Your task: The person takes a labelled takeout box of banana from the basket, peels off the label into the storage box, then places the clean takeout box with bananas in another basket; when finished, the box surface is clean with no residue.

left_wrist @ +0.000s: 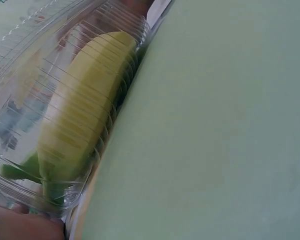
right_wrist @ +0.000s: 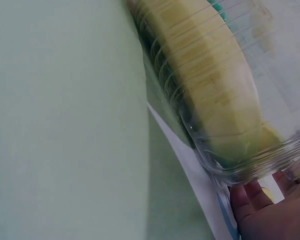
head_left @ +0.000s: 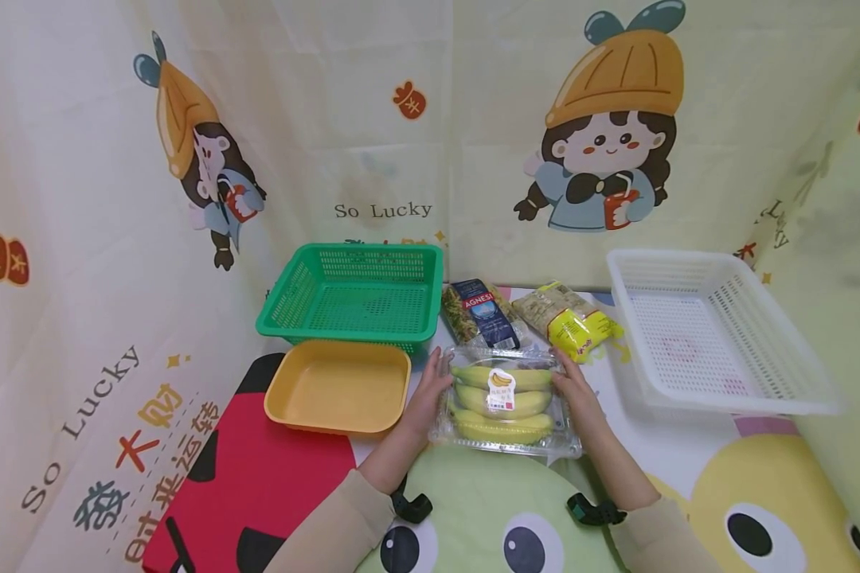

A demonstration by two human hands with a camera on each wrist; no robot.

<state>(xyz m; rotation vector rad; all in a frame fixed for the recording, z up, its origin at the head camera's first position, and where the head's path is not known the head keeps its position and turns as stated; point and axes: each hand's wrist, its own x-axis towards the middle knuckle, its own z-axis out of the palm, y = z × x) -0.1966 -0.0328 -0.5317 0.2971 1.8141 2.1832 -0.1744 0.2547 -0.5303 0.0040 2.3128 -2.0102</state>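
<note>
A clear plastic clamshell box of bananas (head_left: 503, 404) with a white label is between my hands, near the front of the table. My left hand (head_left: 430, 391) grips its left side and my right hand (head_left: 577, 391) grips its right side. In the left wrist view, ribbed plastic covers a yellow banana (left_wrist: 82, 95) with a green stem, and part of the left hand (left_wrist: 22, 225) shows at the lower corner. From the right wrist, fingers of the right hand (right_wrist: 277, 212) curl at the box's lower edge; the thumb is hard to see.
Behind the box lie an Agnesi pasta bag (head_left: 483, 310) and a yellow-ended clear food bag (head_left: 569, 318). A green basket (head_left: 347, 330) and a yellow-orange tray (head_left: 337, 426) stand left, a white basket (head_left: 745, 406) right. Patterned cloth (head_left: 487, 159) hangs behind.
</note>
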